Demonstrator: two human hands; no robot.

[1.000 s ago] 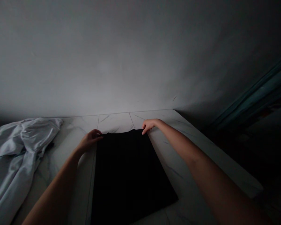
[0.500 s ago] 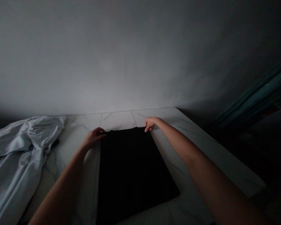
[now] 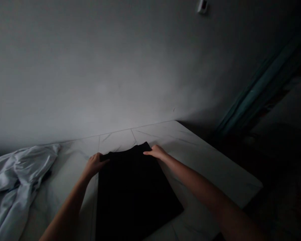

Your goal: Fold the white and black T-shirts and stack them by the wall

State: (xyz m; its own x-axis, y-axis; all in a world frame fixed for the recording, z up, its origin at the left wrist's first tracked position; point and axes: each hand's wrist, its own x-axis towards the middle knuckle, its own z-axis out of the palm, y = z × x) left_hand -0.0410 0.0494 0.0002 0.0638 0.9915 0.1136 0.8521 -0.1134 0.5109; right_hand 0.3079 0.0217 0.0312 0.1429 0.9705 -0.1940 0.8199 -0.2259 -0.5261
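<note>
A black piece of folded cloth (image 3: 135, 194), which looks like a garment, lies spread on the white marble-patterned table (image 3: 203, 157). At its far left corner, my left hand (image 3: 94, 164) grips the edge with the thumb on top and the fingers behind. My right hand (image 3: 157, 152) pinches the far right side just below the corner, thumb lying over the cloth. Between the hands the far edge dips slightly, and its right corner stands up a little. The cloth is too dark to make out seams or layers.
A crumpled light grey garment (image 3: 27, 170) lies on the left of the table. Behind the table rises a grey wall (image 3: 102, 73), with a small white device (image 3: 202, 6) high on it. Dark teal material (image 3: 251, 93) hangs or leans at the right, beyond the table's edge.
The view has tilted up and turned right. My right hand has changed its hold from a fist at the corner to a pinch along the side, and the far right corner now sticks up.
</note>
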